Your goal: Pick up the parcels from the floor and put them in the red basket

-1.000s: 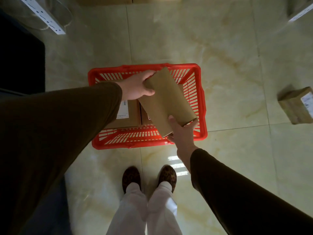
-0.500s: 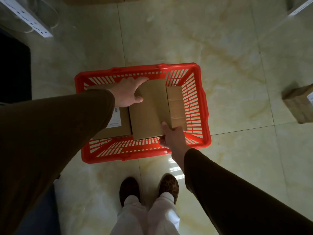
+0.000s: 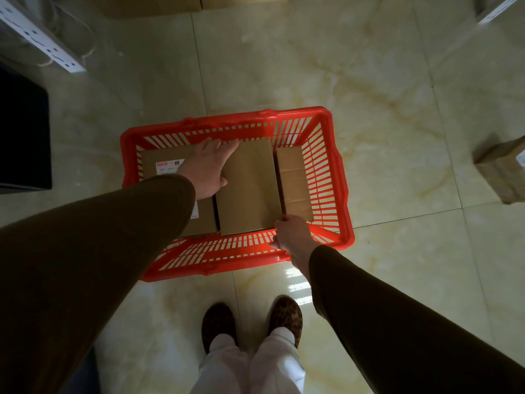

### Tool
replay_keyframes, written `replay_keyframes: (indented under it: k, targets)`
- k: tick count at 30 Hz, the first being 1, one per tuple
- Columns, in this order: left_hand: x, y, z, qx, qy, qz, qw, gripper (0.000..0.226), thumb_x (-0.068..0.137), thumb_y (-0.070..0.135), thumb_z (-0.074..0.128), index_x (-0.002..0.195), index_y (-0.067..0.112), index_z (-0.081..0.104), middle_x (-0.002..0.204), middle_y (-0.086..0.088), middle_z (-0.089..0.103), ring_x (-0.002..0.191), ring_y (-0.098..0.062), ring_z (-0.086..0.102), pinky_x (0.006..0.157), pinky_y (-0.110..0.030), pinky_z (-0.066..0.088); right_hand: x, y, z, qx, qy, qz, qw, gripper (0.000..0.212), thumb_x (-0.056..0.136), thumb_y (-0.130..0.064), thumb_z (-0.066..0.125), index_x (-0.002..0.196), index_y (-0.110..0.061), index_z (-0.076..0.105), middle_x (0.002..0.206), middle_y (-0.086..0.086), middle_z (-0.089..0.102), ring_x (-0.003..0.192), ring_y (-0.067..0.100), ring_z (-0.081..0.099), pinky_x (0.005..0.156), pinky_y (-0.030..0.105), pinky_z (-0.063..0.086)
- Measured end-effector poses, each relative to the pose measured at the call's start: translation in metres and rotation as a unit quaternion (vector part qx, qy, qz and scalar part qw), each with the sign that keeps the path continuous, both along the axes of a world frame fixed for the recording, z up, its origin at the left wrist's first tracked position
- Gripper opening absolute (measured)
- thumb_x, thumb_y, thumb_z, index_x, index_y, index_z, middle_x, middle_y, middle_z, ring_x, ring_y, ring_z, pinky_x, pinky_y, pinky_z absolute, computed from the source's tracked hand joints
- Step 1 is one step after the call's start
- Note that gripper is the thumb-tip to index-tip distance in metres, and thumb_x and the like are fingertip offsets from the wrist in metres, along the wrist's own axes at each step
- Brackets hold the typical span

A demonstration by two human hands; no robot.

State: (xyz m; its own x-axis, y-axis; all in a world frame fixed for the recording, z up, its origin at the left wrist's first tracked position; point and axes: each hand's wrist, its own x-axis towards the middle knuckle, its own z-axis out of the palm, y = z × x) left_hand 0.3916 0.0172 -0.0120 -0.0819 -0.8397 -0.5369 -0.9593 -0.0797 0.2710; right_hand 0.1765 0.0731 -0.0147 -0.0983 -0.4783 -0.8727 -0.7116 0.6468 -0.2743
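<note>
The red basket (image 3: 227, 122) stands on the tiled floor in front of my feet. Three brown cardboard parcels lie flat in it, side by side. The middle parcel (image 3: 250, 189) rests between a labelled parcel (image 3: 162, 163) on the left and a narrow taped parcel (image 3: 294, 183) on the right. My left hand (image 3: 207, 169) grips the middle parcel's far left edge, thumb on top. My right hand (image 3: 292, 234) holds its near right corner, just inside the basket's near wall. One more parcel (image 3: 502, 172) sits on the floor at the right edge.
A dark block (image 3: 22, 132) stands at the left, with a white perforated rail (image 3: 39, 38) above it. Cardboard boxes (image 3: 159, 4) line the top edge. My shoes (image 3: 218, 322) stand just behind the basket. Glossy tiles surround the basket.
The middle parcel was held tilted above the basket; both hands have lowered it and it now lies flat between the other two parcels.
</note>
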Motion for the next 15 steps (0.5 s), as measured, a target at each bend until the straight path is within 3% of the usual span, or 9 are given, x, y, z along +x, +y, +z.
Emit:
replay_keyframes:
  k: [2,5,8,11,13,15]
  targets:
    - [-0.003,0.006,-0.001,0.001,-0.016,-0.002,1.0,0.098,0.094,0.024,0.069,0.162,0.03,-0.002,0.169,-0.012,0.006,0.155,-0.034,0.001,0.124,-0.049,0.009,-0.003,-0.001,0.001,-0.002,0.019,0.097,0.995,0.032,0.1,-0.03,0.065,0.122,-0.007,0.067,0.129,0.006,0.068,0.126,0.023,0.063,0.102,0.031,0.051]
    - [-0.008,0.016,0.004,0.012,-0.02,0.002,1.0,0.102,0.093,0.024,0.07,0.161,0.031,-0.005,0.17,-0.009,-0.006,0.155,-0.032,-0.006,0.123,-0.048,0.006,-0.003,0.0,0.007,0.005,-0.009,0.12,0.993,0.033,0.102,-0.023,0.062,0.129,-0.004,0.063,0.135,0.012,0.065,0.127,0.029,0.061,0.096,0.033,0.053]
    - [-0.013,0.027,0.017,0.012,-0.014,0.0,1.0,0.1,0.093,0.026,0.069,0.162,0.028,-0.002,0.17,-0.008,-0.008,0.155,-0.031,-0.008,0.122,-0.048,0.006,-0.008,0.003,0.019,-0.02,-0.013,0.114,0.993,0.038,0.1,-0.032,0.064,0.129,-0.007,0.064,0.135,0.009,0.063,0.129,0.027,0.057,0.105,0.034,0.047]
    - [-0.022,0.036,0.04,0.014,0.006,0.017,1.0,0.097,0.094,0.027,0.068,0.162,0.028,-0.001,0.17,-0.008,-0.008,0.155,-0.03,-0.008,0.122,-0.048,0.007,-0.016,0.006,0.036,-0.025,-0.059,-0.008,0.998,0.036,0.104,-0.025,0.058,0.135,-0.005,0.058,0.133,0.013,0.062,0.126,0.032,0.059,0.109,0.04,0.048]
    - [-0.031,0.041,0.059,0.021,0.02,0.035,0.999,0.095,0.095,0.028,0.067,0.162,0.028,0.0,0.17,-0.007,-0.008,0.155,-0.028,-0.008,0.123,-0.047,0.007,-0.023,0.007,0.047,-0.062,-0.084,-0.103,0.989,0.034,0.104,-0.017,0.054,0.137,-0.007,0.054,0.116,0.01,0.066,0.107,0.03,0.066,0.097,0.042,0.057]
    - [-0.042,0.044,0.08,0.028,0.034,0.048,0.998,0.093,0.096,0.029,0.066,0.162,0.029,0.001,0.17,-0.006,-0.007,0.155,-0.026,-0.007,0.123,-0.045,0.006,-0.033,0.004,0.066,-0.076,-0.09,-0.136,0.984,0.037,0.102,-0.017,0.054,0.139,-0.012,0.052,0.108,0.005,0.066,0.098,0.025,0.068,0.085,0.037,0.06]
